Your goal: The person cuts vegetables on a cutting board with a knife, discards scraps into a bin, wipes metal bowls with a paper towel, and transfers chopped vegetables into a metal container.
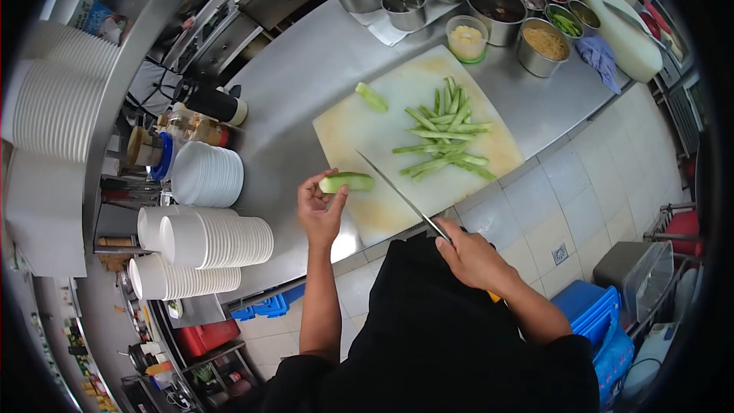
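My left hand (322,206) grips a peeled, pale green cucumber-like piece (346,183) between thumb and fingers, over the near left edge of the cutting board (348,126). In my right hand (468,254) is the handle of a kitchen knife (398,193). Its long blade points away and to the left, its tip just right of the held piece and apart from it. Long green strips (447,134) lie heaped on the board's right half. Another peeled green piece (371,97) rests near the far left part of the board.
Metal pots (497,13) and a tub of chopped yellowish bits (467,37) stand beyond the board. Stacked white bowls (216,239) and plates (207,174) occupy the left. A second knife (631,17) lies on a white board (628,38) at far right, near a blue cloth (599,61).
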`<state>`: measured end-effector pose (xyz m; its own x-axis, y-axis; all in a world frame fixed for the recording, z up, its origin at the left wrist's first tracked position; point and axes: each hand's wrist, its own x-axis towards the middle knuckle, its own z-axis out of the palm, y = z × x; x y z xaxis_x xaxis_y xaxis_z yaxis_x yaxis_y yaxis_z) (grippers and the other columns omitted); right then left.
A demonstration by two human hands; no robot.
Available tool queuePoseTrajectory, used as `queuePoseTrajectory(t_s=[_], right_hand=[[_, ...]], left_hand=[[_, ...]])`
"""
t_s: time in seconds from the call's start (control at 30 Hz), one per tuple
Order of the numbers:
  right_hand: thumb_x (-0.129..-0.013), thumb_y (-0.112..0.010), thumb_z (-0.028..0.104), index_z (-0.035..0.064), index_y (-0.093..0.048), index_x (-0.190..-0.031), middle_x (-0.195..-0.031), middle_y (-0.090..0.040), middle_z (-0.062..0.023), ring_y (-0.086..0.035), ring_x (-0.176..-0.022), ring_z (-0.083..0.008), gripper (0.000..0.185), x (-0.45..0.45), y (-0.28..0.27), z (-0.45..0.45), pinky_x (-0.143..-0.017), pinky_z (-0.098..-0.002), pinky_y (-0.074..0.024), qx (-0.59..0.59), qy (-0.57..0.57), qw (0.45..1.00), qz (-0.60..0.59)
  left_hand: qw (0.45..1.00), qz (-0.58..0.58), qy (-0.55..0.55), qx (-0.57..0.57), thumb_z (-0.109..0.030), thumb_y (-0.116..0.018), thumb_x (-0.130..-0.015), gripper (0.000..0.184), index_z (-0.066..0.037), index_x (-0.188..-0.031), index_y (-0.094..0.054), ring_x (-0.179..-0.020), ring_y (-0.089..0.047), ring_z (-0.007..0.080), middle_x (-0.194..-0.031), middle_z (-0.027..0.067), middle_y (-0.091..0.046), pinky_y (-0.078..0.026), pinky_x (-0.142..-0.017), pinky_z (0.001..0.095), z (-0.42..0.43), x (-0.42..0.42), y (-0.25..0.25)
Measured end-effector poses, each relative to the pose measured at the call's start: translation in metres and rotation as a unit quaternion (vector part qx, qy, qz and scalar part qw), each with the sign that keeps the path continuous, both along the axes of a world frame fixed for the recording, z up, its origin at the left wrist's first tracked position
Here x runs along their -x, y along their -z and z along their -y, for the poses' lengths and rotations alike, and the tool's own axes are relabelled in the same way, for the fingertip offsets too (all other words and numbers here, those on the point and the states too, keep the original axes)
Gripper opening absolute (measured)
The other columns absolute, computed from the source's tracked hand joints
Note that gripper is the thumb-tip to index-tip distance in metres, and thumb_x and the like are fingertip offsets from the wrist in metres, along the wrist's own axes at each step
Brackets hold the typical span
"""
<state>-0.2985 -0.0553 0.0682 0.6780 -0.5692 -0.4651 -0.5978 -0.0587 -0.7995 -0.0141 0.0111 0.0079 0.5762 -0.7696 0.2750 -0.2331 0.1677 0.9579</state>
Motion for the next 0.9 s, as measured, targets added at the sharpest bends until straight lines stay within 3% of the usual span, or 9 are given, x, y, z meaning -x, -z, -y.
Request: queuePoseTrajectory(t_s=[0.07, 0.13, 0.4, 0.63, 0.9], right_hand=[[-0.095, -0.044, 0.022, 0.0003, -0.043, -0.125, -0.091, -0.06, -0.0324, -0.057, -0.086, -0.0486, 0.038, 0.002, 0.005, -0.006, -0.077, -0.0508, -0.0448, 0.056, -0.008, 0.993, 0.1], [-0.094, -0.046, 0.022, 0.0022, -0.044, -0.125, -0.088, -0.06, -0.0321, -0.057, -0.082, -0.0484, 0.037, 0.002, 0.008, -0.011, -0.074, -0.0514, -0.0459, 0.1, -0.002, 0.986, 0.132], [-0.092, -0.051, 0.024, 0.0062, -0.045, -0.13, -0.076, -0.054, -0.0246, -0.057, -0.06, -0.0407, 0.042, 0.005, -0.022, -0.022, -0.057, -0.046, -0.0494, 0.189, -0.026, 0.979, 0.072], [-0.089, -0.056, 0.022, 0.0045, -0.047, -0.13, -0.075, -0.052, -0.0216, -0.057, -0.057, -0.0364, 0.045, 0.002, -0.023, -0.033, -0.051, -0.0417, -0.0501, 0.226, -0.03, 0.972, 0.056], [-0.087, -0.059, 0.019, 0.0042, -0.047, -0.131, -0.074, -0.049, -0.0205, -0.056, -0.054, -0.0348, 0.048, 0.002, -0.025, -0.039, -0.048, -0.0403, -0.0494, 0.238, -0.03, 0.969, 0.056]], left_hand=[[0.999, 0.0, -0.018, 0.032, 0.008, -0.066, -0.078, 0.039, 0.002, -0.111, -0.048, -0.109, -0.055, 0.0235, -0.114, 0.0156, -0.053, -0.052, -0.089, 0.0333, 0.001, 0.006, -0.004], [0.994, 0.075, -0.073, 0.003, 0.007, -0.068, -0.078, 0.037, 0.006, -0.112, -0.054, -0.107, -0.055, 0.0217, -0.115, 0.0156, -0.053, -0.054, -0.086, 0.032, -0.001, 0.008, -0.005], [0.994, 0.077, -0.082, 0.012, 0.009, -0.066, -0.078, 0.034, 0.007, -0.112, -0.059, -0.098, -0.058, 0.0191, -0.116, 0.015, -0.053, -0.055, -0.083, 0.0281, -0.004, 0.01, 0.0], [0.987, 0.108, -0.116, 0.014, 0.008, -0.067, -0.078, 0.029, 0.007, -0.107, -0.063, -0.093, -0.06, 0.0167, -0.115, 0.0158, -0.055, -0.055, -0.076, 0.0256, -0.001, 0.009, 0.006], [0.991, 0.088, -0.102, 0.014, 0.007, -0.063, -0.081, 0.028, 0.005, -0.108, -0.064, -0.098, -0.058, 0.0185, -0.115, 0.0154, -0.055, -0.053, -0.079, 0.0265, -0.003, 0.008, 0.008]])
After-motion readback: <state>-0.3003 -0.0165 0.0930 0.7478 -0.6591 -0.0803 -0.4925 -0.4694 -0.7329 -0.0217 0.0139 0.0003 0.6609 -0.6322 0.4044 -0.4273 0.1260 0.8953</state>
